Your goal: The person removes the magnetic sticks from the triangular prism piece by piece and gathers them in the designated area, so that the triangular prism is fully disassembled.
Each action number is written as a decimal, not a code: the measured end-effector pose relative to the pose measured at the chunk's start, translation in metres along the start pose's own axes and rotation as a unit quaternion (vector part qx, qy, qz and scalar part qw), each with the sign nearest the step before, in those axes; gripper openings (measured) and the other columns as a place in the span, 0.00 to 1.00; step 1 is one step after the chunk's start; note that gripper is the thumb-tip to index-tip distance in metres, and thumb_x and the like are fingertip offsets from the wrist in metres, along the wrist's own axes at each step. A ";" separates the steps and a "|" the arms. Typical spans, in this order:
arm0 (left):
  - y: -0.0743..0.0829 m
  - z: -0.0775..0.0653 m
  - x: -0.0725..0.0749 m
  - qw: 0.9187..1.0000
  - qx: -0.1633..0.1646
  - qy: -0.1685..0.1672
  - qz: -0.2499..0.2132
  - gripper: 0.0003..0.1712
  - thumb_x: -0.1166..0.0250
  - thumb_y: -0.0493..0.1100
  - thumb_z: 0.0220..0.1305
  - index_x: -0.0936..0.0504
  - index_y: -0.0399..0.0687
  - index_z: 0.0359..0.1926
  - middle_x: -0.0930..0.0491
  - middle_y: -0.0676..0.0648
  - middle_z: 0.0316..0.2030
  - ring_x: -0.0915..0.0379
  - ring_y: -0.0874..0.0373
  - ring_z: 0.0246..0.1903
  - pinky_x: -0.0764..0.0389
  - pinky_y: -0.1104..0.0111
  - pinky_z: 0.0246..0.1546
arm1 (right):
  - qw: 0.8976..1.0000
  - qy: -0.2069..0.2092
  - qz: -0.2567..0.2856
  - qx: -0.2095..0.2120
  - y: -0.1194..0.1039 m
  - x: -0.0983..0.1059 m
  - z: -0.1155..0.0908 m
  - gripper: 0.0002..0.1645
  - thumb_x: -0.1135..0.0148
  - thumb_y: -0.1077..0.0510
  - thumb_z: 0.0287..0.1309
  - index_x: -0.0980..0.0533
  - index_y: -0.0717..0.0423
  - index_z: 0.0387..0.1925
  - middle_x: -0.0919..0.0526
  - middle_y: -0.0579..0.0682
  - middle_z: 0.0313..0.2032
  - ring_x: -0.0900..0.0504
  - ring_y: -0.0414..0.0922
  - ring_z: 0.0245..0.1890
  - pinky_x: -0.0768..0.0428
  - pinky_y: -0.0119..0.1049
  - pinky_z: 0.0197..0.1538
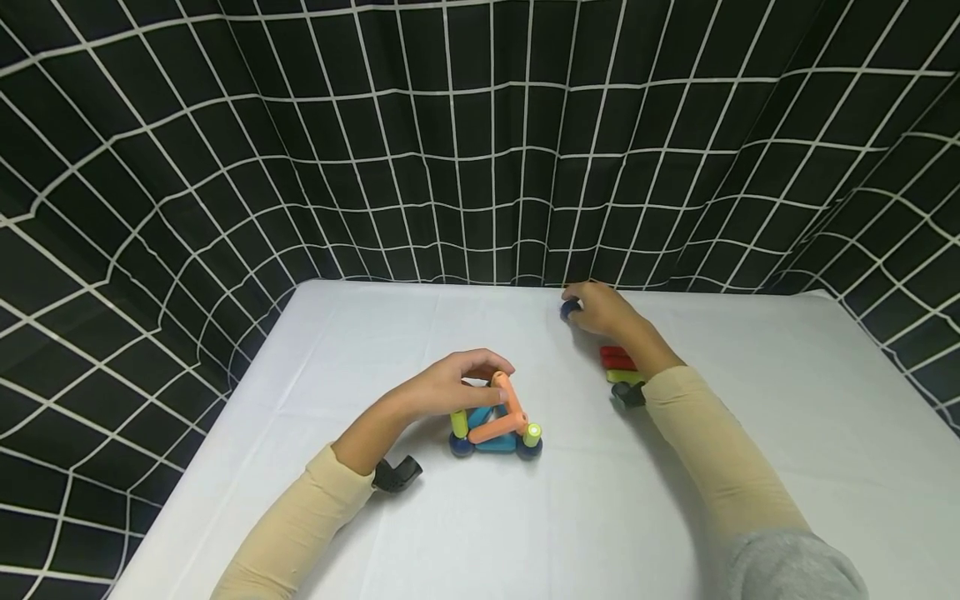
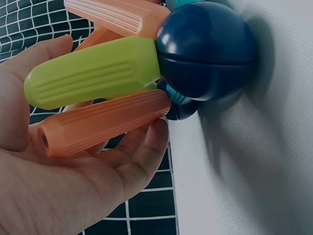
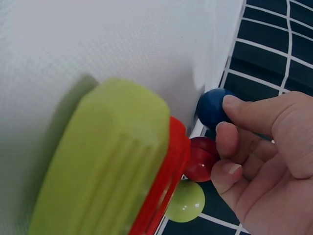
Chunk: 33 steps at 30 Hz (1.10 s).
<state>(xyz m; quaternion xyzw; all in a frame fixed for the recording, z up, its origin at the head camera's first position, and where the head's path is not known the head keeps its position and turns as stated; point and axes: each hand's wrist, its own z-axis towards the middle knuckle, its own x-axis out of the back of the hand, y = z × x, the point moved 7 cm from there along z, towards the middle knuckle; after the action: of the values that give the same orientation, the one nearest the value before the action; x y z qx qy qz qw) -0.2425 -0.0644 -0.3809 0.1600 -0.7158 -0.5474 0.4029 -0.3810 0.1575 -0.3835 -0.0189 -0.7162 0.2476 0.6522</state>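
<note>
My right hand [image 1: 603, 310] pinches a blue ball [image 3: 212, 107] near the bench [image 1: 420, 542]'s far edge, while the stick frame [image 1: 495, 428], gripped by my curled left hand [image 1: 453, 385], sits leftward and nearer me.

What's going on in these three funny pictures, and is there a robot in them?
No robot, just a person's two bare hands! The wide picture comes from a camera worn on the head; the two close-ups come from cameras on the wrists. On the white table, the left hand holds a little frame of sticks and balls. The right hand pinches a blue ball. Its close-up also shows red sticks, a green stick, a red ball and a green ball.
</note>
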 end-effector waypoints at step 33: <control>0.000 -0.001 -0.001 1.000 0.004 0.005 -0.008 0.20 0.34 0.47 0.68 0.21 0.52 0.59 0.21 0.46 0.56 0.29 0.58 0.58 0.28 0.58 0.60 | 1.000 0.019 -0.005 0.015 -0.006 -0.001 0.003 0.26 0.34 0.65 0.59 0.23 0.64 0.59 0.24 0.65 0.60 0.30 0.61 0.64 0.34 0.57 0.66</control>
<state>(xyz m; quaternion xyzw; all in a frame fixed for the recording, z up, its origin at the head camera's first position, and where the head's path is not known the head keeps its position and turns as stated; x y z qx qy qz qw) -0.2412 -0.0647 -0.3809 0.1701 -0.7145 -0.5468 0.4019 -0.3821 0.1504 -0.3822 -0.0105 -0.7002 0.2546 0.6670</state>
